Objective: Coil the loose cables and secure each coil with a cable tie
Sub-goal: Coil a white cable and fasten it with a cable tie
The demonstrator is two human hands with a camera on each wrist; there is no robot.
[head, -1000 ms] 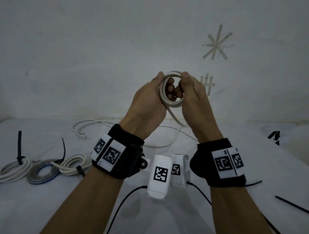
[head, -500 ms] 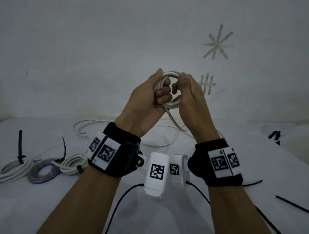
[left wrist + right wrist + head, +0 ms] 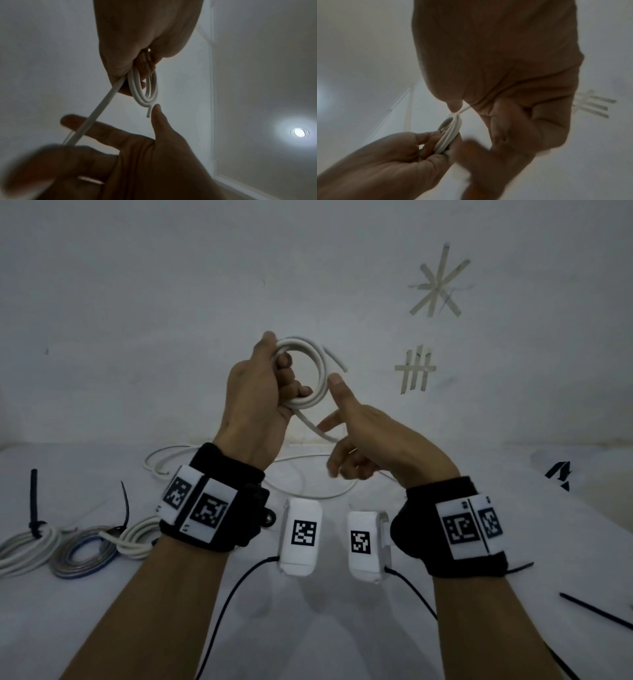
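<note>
A person's left hand grips a small coil of white cable raised in front of a pale wall, fingers curled through the loops. The right hand hovers just beside it, thumb and forefinger spread apart, the cable's loose run passing between them toward the counter. Three tied coils lie at far left.

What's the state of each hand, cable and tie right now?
Left hand: grips the white coil.
Right hand: fingers spread, gripping nothing; cable tail runs past them.
White coil: held up, untied, tail trailing to the table.
Three coils: on the table, tied.
Loose tie: lying unused.
</note>
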